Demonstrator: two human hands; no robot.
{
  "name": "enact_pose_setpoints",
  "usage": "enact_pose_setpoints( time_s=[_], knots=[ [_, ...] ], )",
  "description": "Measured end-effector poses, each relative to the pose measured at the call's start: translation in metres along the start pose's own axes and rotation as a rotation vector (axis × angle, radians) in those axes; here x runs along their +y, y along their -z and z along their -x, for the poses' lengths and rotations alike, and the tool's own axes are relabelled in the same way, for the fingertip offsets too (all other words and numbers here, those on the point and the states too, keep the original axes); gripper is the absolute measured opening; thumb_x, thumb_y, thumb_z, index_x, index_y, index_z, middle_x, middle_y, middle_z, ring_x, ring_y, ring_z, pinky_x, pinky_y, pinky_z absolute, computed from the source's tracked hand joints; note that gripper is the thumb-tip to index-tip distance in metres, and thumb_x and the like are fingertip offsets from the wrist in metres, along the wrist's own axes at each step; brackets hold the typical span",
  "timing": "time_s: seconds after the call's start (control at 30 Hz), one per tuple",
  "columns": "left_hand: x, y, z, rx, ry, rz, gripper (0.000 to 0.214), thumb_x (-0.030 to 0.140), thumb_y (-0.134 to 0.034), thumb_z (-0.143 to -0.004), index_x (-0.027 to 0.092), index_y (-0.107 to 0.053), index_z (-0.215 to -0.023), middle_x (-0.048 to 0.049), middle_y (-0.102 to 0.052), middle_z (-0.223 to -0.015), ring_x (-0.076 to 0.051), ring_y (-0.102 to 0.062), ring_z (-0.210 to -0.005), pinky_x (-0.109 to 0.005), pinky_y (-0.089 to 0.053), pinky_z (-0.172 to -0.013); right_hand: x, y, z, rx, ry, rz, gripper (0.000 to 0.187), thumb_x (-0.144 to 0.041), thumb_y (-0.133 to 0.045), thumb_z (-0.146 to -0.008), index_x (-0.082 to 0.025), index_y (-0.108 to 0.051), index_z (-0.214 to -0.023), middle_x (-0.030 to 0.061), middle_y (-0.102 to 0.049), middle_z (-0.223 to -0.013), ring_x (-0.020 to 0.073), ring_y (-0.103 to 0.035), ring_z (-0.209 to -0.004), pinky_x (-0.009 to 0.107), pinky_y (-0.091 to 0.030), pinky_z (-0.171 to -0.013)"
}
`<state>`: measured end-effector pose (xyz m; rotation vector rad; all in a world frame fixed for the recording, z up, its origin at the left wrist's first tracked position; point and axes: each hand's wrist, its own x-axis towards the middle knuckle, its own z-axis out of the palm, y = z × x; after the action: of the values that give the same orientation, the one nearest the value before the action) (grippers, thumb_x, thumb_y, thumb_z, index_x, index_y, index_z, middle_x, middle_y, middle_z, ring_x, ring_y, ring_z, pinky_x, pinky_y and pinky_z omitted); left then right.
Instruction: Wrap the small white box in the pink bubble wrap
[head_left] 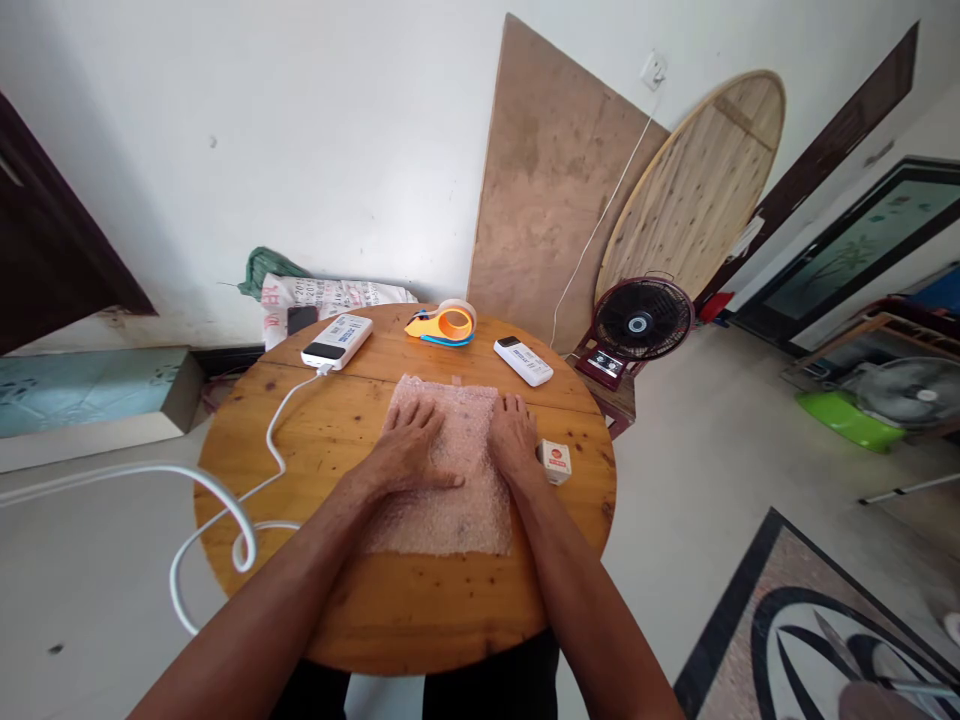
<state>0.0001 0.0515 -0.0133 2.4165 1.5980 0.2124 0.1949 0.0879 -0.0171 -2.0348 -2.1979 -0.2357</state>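
Observation:
A sheet of pinkish, see-through bubble wrap (pixel 457 520) lies flat on the round wooden table (pixel 420 620). My left hand (pixel 409 450) rests on its left part, palm down, with the fingers spread and the thumb pointing right. Along the sheet's right edge lies my right hand (pixel 514 435), fingers stretched forward and flat. Just right of that hand is a small white box (pixel 555 462) with a red mark. Beyond the sheet stands an orange and blue tape dispenser (pixel 442 323) with a roll of clear tape.
A white power bank (pixel 337 341) with a white cable (pixel 274 430) sits at the table's back left, and a second power bank (pixel 523 361) at the back right. Past the table's right edge stands a dark fan (pixel 637 322). Sacks (pixel 337 293) lie by the wall.

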Motion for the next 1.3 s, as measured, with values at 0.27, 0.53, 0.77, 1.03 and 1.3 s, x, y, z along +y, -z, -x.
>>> enact_pose_setpoints(
  time_s=[0.27,0.53,0.77,1.03,1.3],
  knots=[
    [0.009,0.01,0.005,0.068,-0.01,-0.024,0.093,0.072,-0.05,-0.071,0.017,-0.03,-0.144,-0.0175,-0.022,-0.153,-0.036,-0.013,-0.141,-0.056,-0.007,-0.112,-0.004,0.009,0.002,-0.032,-0.004,-0.003,0.039,-0.013,-0.029,-0.093,-0.014,-0.048,-0.127,0.0177,-0.051,-0.125,0.0253,-0.042,-0.114,0.038,-0.036,-0.088],
    [0.018,0.01,0.026,0.064,-0.111,0.035,0.069,0.041,-0.054,-0.08,0.016,-0.033,-0.142,-0.012,-0.033,-0.149,-0.027,-0.022,-0.14,-0.044,-0.021,-0.114,-0.003,0.006,0.002,-0.001,-0.005,-0.036,0.04,-0.01,-0.032,-0.092,-0.012,-0.049,-0.127,0.0177,-0.054,-0.121,0.0255,-0.044,-0.112,0.037,-0.036,-0.086],
    [0.006,-0.002,0.032,0.059,-0.036,0.091,0.096,0.063,-0.058,-0.07,0.011,-0.026,-0.144,-0.0164,-0.03,-0.15,-0.03,-0.022,-0.14,-0.046,-0.013,-0.115,-0.002,0.014,0.001,-0.029,-0.033,-0.031,0.04,-0.01,-0.029,-0.092,-0.013,-0.048,-0.127,0.018,-0.055,-0.117,0.0251,-0.05,-0.105,0.037,-0.038,-0.085],
    [0.006,-0.006,0.03,0.064,-0.059,0.047,0.099,0.073,-0.054,-0.066,0.017,-0.028,-0.144,-0.0124,-0.027,-0.152,-0.031,-0.017,-0.141,-0.048,-0.009,-0.115,-0.012,0.029,0.003,0.001,-0.025,-0.053,0.042,-0.006,-0.029,-0.089,-0.012,-0.049,-0.125,0.0158,-0.055,-0.119,0.0228,-0.052,-0.103,0.033,-0.039,-0.086],
    [0.007,-0.004,0.033,0.078,-0.114,0.027,0.098,0.079,-0.052,-0.062,0.024,-0.036,-0.141,-0.0138,-0.026,-0.152,-0.036,-0.016,-0.141,-0.053,-0.01,-0.112,0.016,0.092,0.025,-0.144,0.256,-0.135,0.035,-0.027,-0.045,-0.089,-0.021,-0.055,-0.122,0.0092,-0.056,-0.127,0.0251,-0.048,-0.117,0.039,-0.036,-0.094]
  ],
)
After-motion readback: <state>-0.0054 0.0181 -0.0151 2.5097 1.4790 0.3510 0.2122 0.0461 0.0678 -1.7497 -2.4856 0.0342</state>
